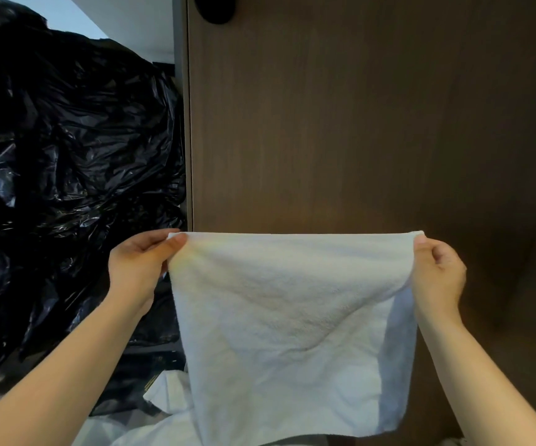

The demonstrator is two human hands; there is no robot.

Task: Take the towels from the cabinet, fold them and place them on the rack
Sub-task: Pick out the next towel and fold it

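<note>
Close up to a big brown cabinet door (356, 123), with a round black knob (216, 8) at its top edge. On the far left, a heap of shiny black plastic bags (67, 140). Down low under the bags, some more white cloth (163, 413), all crumpled; hard to tell if more towels or not.

Next, the left hand (138, 268), thumb and fingers pinching the top left corner of the white towel (292, 333). In the middle, the towel itself, up in the air in front of the door, top edge pulled straight, the rest hanging loose. Looks doubled over, with a second layer peeking out along the right side. On the right, the right hand (437, 278), pinching the top right corner the same way.

Probably soft, fluffy and light. Bends and flops anywhere, with no shape of its own. Likely not slippery, and nothing to break. Best to hold by the corners or along an edge, not by the middle, or else a droopy lump. For a neat fold, corner to corner, with the top edge kept tight. No rack in sight.
</note>
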